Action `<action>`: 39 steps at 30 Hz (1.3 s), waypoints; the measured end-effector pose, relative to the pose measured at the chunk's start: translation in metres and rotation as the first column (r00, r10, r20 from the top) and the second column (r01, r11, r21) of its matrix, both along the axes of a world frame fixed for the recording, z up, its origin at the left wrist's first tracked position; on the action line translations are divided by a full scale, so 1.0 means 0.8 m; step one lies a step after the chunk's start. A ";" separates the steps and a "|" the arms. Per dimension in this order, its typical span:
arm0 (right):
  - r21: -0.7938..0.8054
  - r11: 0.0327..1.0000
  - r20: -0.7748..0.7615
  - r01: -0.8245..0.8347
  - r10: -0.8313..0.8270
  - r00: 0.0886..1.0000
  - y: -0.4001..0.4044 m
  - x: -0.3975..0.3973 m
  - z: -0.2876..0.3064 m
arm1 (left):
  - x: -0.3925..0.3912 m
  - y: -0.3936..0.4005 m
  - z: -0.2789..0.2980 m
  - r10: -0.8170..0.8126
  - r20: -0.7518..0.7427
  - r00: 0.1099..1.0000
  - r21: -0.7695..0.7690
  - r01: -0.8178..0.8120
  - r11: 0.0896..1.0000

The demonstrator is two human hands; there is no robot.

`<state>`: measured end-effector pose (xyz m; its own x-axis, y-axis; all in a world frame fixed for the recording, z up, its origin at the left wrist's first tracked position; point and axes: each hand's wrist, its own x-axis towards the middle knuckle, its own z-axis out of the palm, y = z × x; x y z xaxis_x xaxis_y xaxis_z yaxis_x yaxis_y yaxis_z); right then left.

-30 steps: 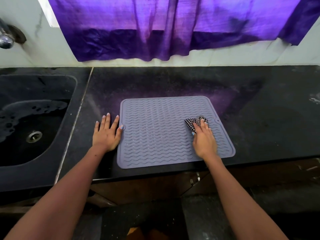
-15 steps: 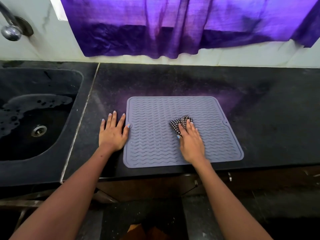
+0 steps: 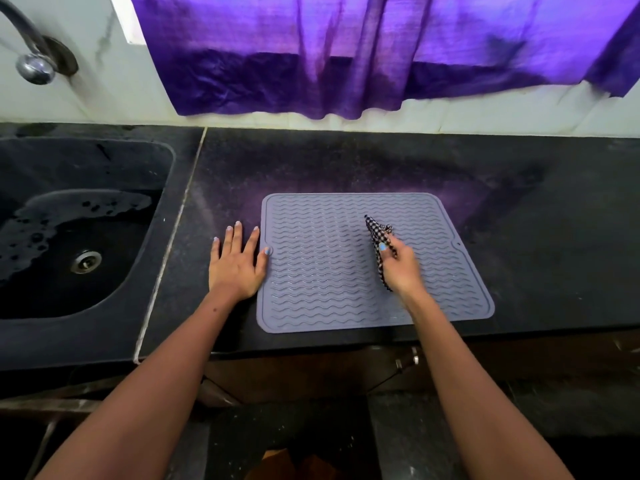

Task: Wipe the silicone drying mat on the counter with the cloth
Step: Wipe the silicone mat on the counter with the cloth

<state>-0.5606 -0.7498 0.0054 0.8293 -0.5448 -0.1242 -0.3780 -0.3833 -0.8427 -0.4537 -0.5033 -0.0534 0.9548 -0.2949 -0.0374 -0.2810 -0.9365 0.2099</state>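
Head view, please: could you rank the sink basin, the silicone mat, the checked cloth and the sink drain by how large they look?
1. Sink basin, cut off at the left edge, and silicone mat: too alike to rank.
2. Checked cloth, bunched in the right hand.
3. Sink drain.

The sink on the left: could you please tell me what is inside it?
Inside the sink are soapy water with bubbles and a metal drain. Its nearest part is dark, so anything there cannot be made out.
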 end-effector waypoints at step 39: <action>-0.246 0.678 -0.464 -0.692 0.545 0.698 0.124 0.003 0.026 | -0.003 0.026 -0.002 -0.136 0.034 0.990 0.025 0.135 0.991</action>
<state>-0.5578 -0.6507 0.0262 0.9339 0.0209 -0.3570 -0.1514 -0.8814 -0.4475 -0.4562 -0.4825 -0.0552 0.9070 -0.4209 -0.0119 -0.4124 -0.8937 0.1769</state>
